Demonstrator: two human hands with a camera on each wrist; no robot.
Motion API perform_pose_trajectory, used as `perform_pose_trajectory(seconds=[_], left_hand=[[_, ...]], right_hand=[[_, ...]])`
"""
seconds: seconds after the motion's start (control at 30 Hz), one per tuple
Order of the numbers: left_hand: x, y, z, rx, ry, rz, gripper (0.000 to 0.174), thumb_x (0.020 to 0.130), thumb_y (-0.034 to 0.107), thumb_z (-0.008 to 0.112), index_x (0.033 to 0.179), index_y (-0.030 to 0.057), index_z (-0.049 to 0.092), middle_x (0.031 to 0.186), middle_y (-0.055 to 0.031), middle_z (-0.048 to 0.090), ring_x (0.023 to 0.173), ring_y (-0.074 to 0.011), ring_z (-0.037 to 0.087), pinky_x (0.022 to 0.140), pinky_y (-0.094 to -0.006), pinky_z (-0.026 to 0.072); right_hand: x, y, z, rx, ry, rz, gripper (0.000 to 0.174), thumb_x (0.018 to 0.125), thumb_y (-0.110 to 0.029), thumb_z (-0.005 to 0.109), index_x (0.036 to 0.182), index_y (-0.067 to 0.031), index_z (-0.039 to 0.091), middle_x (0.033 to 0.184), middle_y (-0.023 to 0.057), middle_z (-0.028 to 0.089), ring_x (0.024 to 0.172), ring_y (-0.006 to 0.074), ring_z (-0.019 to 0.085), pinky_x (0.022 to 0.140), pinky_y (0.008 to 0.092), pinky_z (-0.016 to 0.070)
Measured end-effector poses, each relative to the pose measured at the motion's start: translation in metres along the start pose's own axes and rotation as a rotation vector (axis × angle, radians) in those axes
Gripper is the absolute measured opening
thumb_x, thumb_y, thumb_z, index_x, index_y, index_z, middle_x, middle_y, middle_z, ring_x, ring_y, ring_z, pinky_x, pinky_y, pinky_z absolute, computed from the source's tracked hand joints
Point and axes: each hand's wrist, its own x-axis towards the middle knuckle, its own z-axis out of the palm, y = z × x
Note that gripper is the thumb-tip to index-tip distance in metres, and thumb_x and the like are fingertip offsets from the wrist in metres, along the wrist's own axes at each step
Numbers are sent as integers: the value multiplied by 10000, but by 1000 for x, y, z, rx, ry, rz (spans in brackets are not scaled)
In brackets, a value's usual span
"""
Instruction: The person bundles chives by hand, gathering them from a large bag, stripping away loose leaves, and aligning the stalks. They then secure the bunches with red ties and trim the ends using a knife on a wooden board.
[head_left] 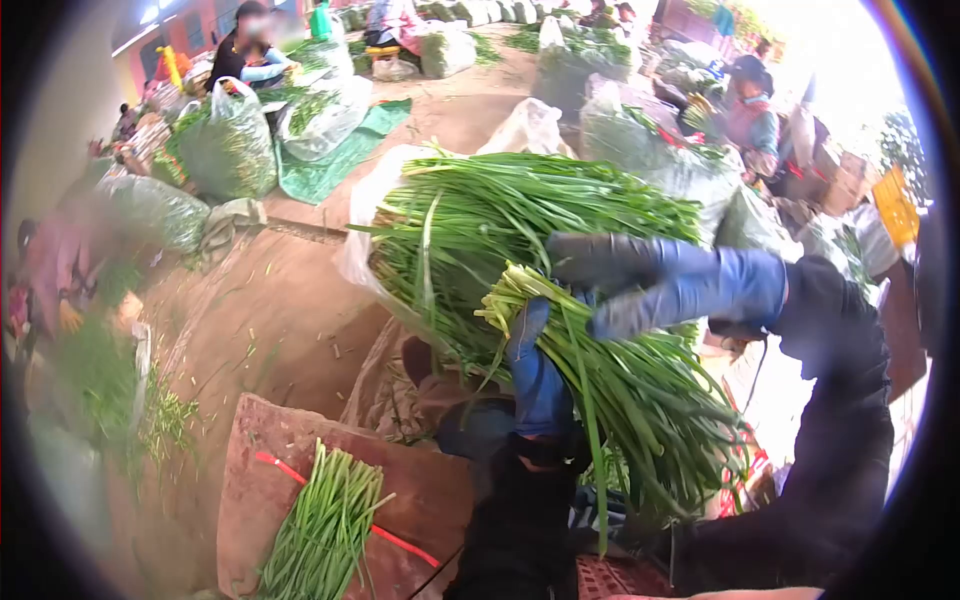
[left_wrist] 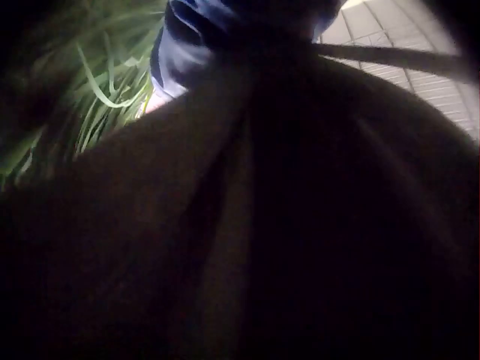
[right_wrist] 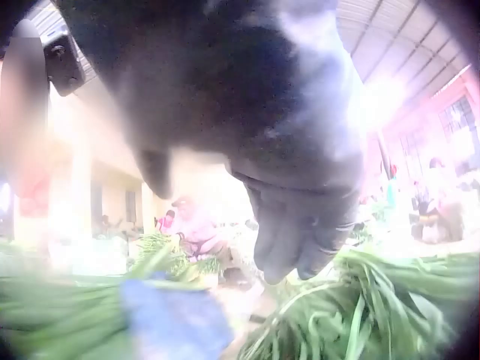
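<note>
In the head view, my blue-gloved left hand (head_left: 541, 378) grips a bundle of long green stalks (head_left: 640, 400), pale cut ends at the upper left and leaves hanging to the lower right. My gloved right hand (head_left: 675, 283) is just above this bundle, fingers extended. Behind both lies a large pile of similar stalks (head_left: 520, 195) in a clear plastic bag. The right wrist view has the right hand (right_wrist: 300, 180) with fingers pointing down and thumb apart, and the blue left glove (right_wrist: 176, 319) below. Only part of the left glove (left_wrist: 199, 45) shows in the left wrist view.
A smaller stalk bundle (head_left: 325, 525) lies over a red strip (head_left: 405, 545) on a reddish-brown board (head_left: 265, 425) at the lower left. Cut scraps litter the floor. Several people sit farther off among full plastic bags (head_left: 235, 140) and a green sheet (head_left: 330, 170).
</note>
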Motion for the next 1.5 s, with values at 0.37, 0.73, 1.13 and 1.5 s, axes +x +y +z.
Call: perform_pose_trajectory(seconds=[0.37,0.73,1.13,1.5], left_hand=[[-108,-67,33,685,139,-244,384,879,110,611,1241,26,514,1109,-84,592,996,-180,588,843,-323,502],[-182,-98,59,903,-183,-441,682,764,46,640,1377,26,345,1150,-114,578,1030,-205,571,896,-325,477],[-196,-137,75,928,-466,-487,568,802,48,669,1316,9,430,1124,-108,602,1021,-195,582,890,-324,476],[-192,-114,-18,1662,-479,-483,460,910,123,586,1329,2,440,1316,-43,499,1160,-123,507,963,-252,426]], right_hand=[[-129,62,85,135,158,-128,665,832,-165,702,1354,0,324,1290,134,476,1182,193,417,1006,327,366],[-226,87,136,155,5,72,508,858,-287,677,1254,-49,467,1070,102,615,970,161,567,840,319,468],[-228,-13,39,-227,325,-486,609,938,-506,460,1192,39,556,1157,192,613,1057,238,573,929,362,432],[-212,26,84,-420,-107,-75,638,928,-544,429,1136,42,573,950,279,623,866,389,596,731,425,492]])
